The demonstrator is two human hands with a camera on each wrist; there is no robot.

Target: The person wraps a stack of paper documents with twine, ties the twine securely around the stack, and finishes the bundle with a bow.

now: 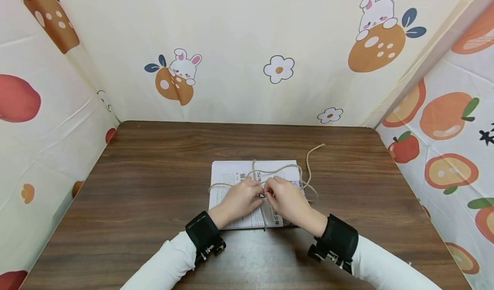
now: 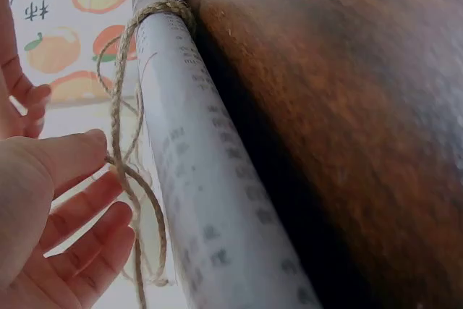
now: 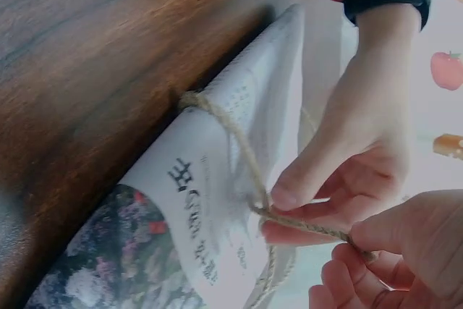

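A folded stack of newspapers (image 1: 227, 168) lies on the wooden table, with twine (image 1: 282, 168) running across it both ways. Over the middle of the stack, my left hand (image 1: 240, 198) holds the twine between thumb and fingers, close to where the strands cross. Just beside it, my right hand (image 1: 288, 199) pinches a short twine end between thumb and forefinger. That strand stretches from one hand to the other in the right wrist view. The left wrist view shows the twine (image 2: 118, 99) looped around the edge of the newspapers (image 2: 189, 142).
Loose twine trails past the stack's right side onto the brown table (image 1: 162, 165). A pale curtain (image 1: 239, 37) with rabbit prints hangs along the back edge, and fruit-printed cloth (image 1: 436, 187) flanks the right side. Black bands (image 1: 203, 234) circle both wrists.
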